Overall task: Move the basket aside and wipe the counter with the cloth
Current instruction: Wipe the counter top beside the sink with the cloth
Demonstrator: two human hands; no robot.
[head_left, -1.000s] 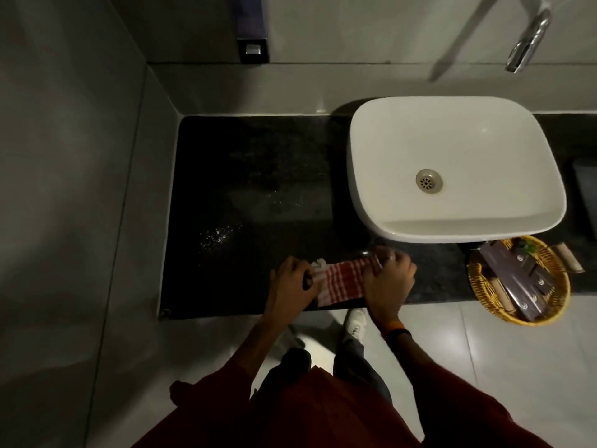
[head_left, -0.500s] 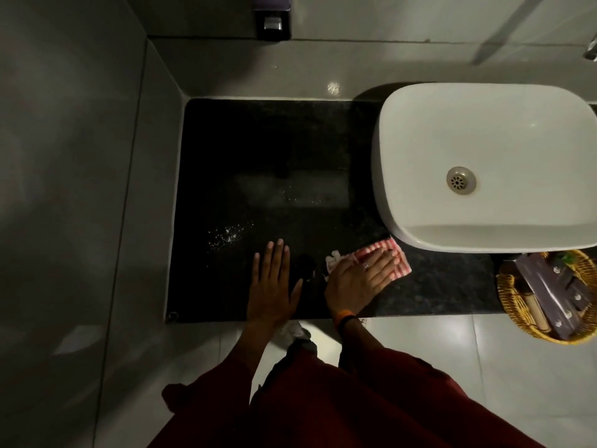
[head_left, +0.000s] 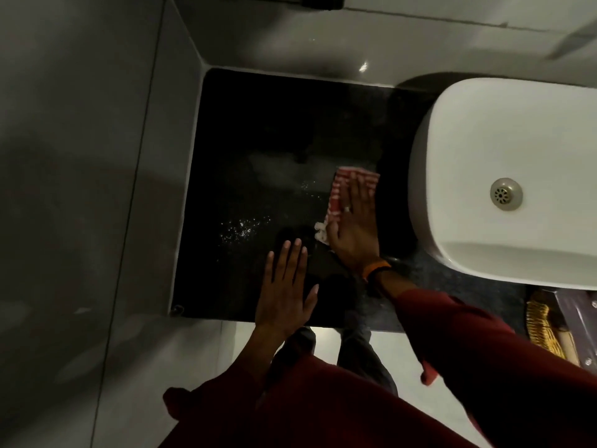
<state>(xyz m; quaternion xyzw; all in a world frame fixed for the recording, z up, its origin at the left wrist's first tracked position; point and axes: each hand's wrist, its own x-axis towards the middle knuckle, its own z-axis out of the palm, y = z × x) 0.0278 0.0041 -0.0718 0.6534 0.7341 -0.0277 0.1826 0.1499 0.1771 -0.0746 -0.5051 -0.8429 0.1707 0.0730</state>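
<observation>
A red-and-white checked cloth (head_left: pixel 340 185) lies flat on the black counter (head_left: pixel 258 130), just left of the sink. My right hand (head_left: pixel 355 227) presses flat on top of it, fingers stretched toward the wall. My left hand (head_left: pixel 286 286) rests palm down with fingers apart on the bare counter near the front edge, holding nothing. The yellow woven basket (head_left: pixel 541 328) sits at the counter's front right, below the sink, partly cut off by my right sleeve and the frame edge.
A white basin (head_left: pixel 517 150) fills the right side of the counter. White specks and a wet smear (head_left: pixel 242 227) mark the counter left of the cloth. Grey tiled walls close off the left and back. Dark boxes (head_left: pixel 578 315) lie in the basket.
My right hand has pushed the cloth away from the front edge toward the wall, beside the sink. My left hand stays flat on the counter. The camera has shifted left and closer.
</observation>
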